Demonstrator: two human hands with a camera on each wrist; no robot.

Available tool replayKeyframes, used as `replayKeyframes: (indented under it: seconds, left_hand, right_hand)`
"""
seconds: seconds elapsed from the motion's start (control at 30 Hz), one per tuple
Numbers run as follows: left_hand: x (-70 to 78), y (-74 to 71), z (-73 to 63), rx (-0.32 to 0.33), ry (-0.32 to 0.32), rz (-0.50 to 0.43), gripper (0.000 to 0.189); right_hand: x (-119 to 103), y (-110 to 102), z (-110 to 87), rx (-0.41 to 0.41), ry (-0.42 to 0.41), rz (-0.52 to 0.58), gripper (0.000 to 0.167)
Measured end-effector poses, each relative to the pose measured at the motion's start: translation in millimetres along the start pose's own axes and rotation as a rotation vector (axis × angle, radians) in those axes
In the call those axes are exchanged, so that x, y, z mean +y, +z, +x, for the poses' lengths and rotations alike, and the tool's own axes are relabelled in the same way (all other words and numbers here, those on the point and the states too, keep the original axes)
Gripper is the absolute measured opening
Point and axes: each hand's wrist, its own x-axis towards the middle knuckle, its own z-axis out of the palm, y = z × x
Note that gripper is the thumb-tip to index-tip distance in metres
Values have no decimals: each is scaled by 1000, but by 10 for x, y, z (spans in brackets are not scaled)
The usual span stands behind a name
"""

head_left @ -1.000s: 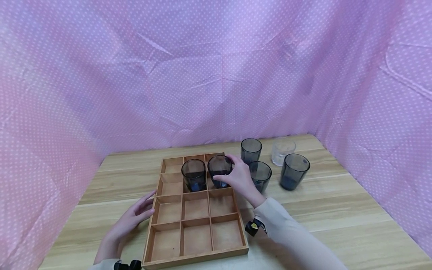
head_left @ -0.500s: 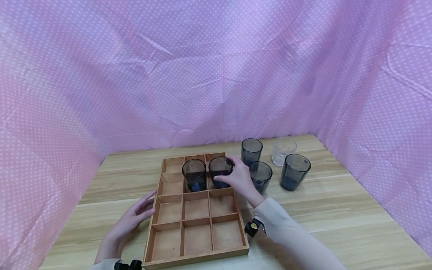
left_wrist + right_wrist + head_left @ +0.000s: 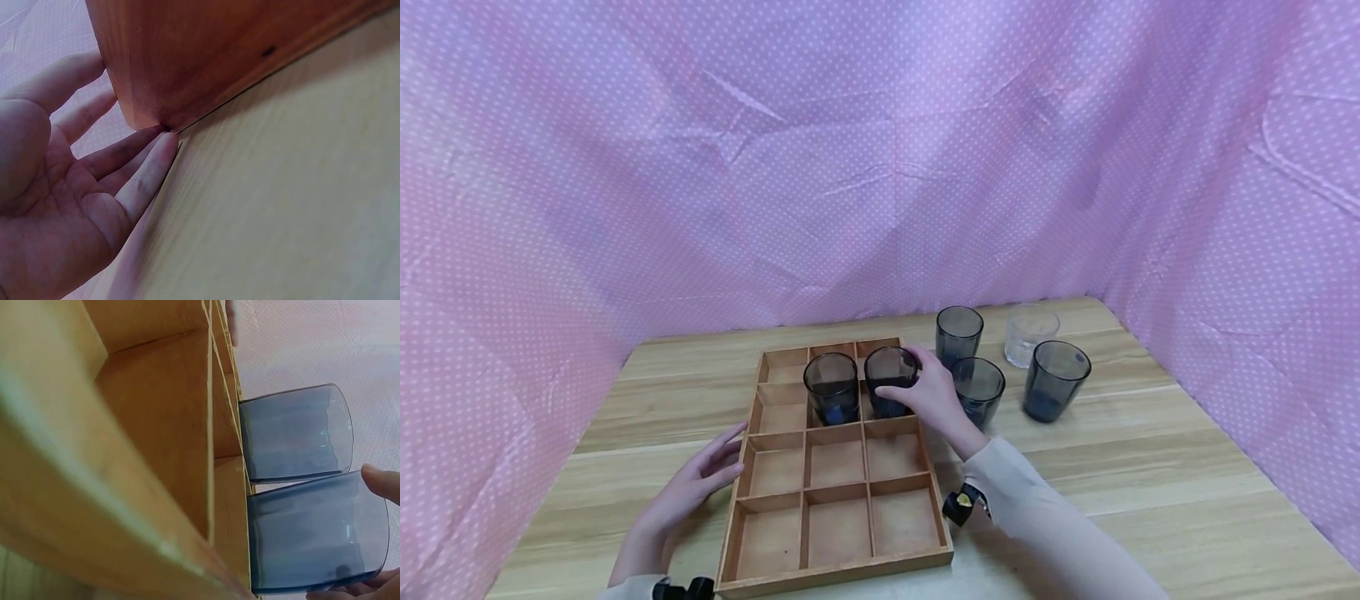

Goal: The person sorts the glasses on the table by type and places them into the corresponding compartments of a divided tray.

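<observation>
Dotted pink-purple cloth (image 3: 865,167) hangs around a wood-grained table (image 3: 1157,467).

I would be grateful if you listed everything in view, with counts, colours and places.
Polka-dotted fabric backdrop: 1, pink-lilac with white dots, behind and beside the table
Wood-grain table: 1, pale tan, beneath everything
Rectangular twelve-compartment wooden tray: 1, brown, between the hands
Smoky glass tumblers: 5, dark grey; two in the tray's second row from the far end, middle and right; three on the table, right of the tray
Clear glass tumbler: 1, colourless, far right
Wrist devices: 2, black, one per wrist
Sleeves: 2, off-white
Left hand: 1, bare, touching the tray's left side
Right hand: 1, bare, fingers round the tray's right tumbler
</observation>
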Motion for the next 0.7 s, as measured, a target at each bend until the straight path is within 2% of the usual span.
replayKeyframes:
  seconds: [0.47, 0.7]
  left_hand:
    - [15, 2, 10, -1, -24, -22, 63]
    - [13, 3, 0, 2, -29, -19, 64]
  right_hand:
    - [17, -47, -14, -95, 49, 91, 80]
    - [6, -151, -80, -130, 9, 186, 73]
